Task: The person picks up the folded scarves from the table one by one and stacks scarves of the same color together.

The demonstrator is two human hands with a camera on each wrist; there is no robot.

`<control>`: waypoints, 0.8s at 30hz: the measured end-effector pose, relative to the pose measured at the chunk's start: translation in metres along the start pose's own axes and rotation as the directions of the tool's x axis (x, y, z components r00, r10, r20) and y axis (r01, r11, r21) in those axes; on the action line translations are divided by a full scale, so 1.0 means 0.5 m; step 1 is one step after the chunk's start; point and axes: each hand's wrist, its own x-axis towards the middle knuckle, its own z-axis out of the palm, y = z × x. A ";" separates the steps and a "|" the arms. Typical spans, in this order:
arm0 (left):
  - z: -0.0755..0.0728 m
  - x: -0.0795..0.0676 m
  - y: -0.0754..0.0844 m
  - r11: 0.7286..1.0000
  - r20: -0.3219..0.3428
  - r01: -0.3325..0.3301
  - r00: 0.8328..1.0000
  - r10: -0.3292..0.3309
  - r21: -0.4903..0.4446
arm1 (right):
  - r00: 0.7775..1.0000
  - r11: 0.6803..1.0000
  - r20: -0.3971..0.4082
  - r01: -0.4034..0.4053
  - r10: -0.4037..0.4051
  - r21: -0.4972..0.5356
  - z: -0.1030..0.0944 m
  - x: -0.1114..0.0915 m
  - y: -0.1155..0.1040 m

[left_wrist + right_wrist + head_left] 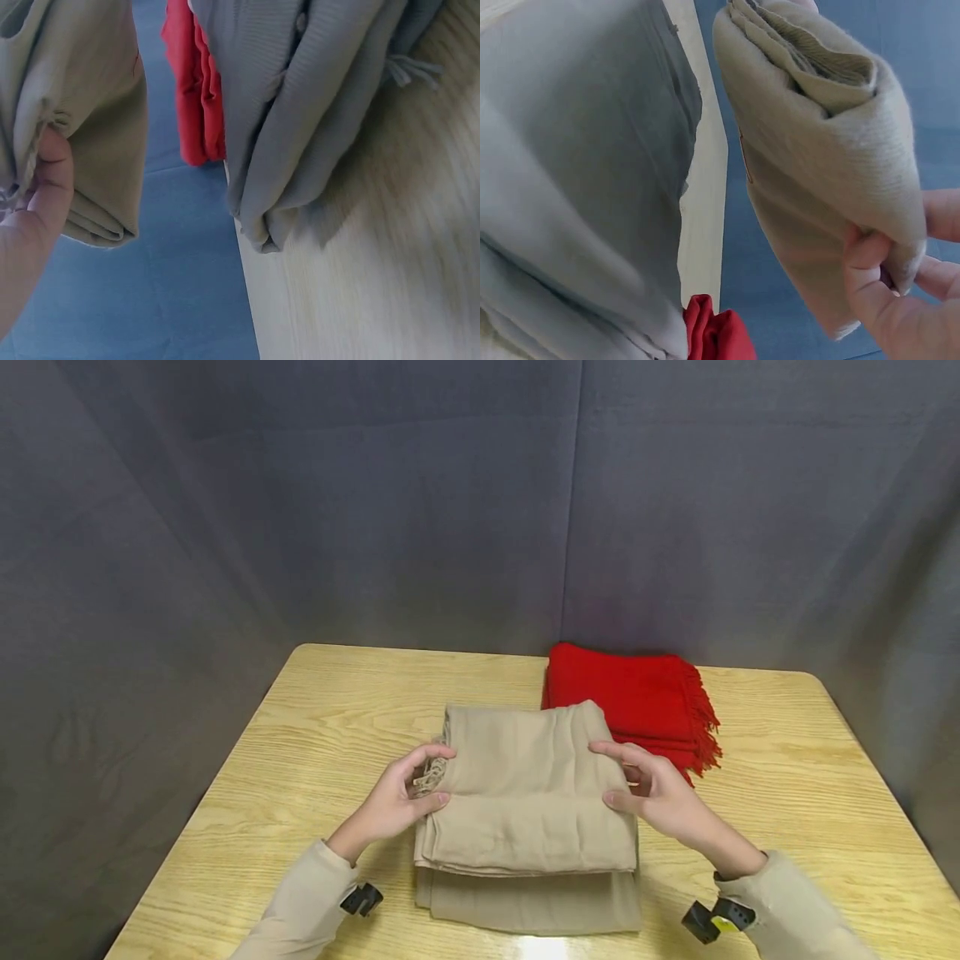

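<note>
A folded beige scarf (517,760) is held up in front of me between both hands. My left hand (397,789) pinches its left edge beside a tuft of fringe (431,772), thumb on the near face. On the opposite edge, my right hand (663,793) grips the cloth between thumb and fingers. Below lies more folded beige cloth (540,906) on the table; whether it joins the held part, I cannot tell. Both wrist views show the raised bundle (825,165) apart from the lower cloth (300,112), which looks greyer there.
A folded red scarf (630,693) with fringe on its right side lies at the back of the wooden table (322,735), partly covered from view by the beige scarf. A grey curtain (420,510) hangs behind the table.
</note>
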 end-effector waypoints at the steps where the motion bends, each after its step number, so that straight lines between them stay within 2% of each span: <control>1: 0.001 -0.002 -0.001 1.000 0.004 0.004 1.000 -0.004 -0.001 | 1.000 1.000 0.000 -0.004 0.004 -0.008 0.001 -0.002 0.001; 7: 0.003 -0.012 -0.005 1.000 0.030 0.006 1.000 -0.005 -0.025 | 0.999 0.999 0.014 -0.030 0.030 0.020 0.006 -0.018 0.008; 12: 0.003 -0.017 -0.006 1.000 0.070 0.004 0.998 -0.002 -0.024 | 0.999 0.998 0.031 -0.012 0.010 0.060 0.011 -0.029 0.016; 18: 0.004 -0.030 -0.017 0.999 0.138 0.034 0.990 -0.034 0.005 | 0.998 0.994 0.058 0.027 -0.033 0.101 0.024 -0.041 0.034; 24: 0.007 -0.045 -0.032 0.997 0.179 0.068 0.982 -0.063 -0.022 | 0.996 0.986 0.091 0.011 -0.026 0.168 0.038 -0.056 0.059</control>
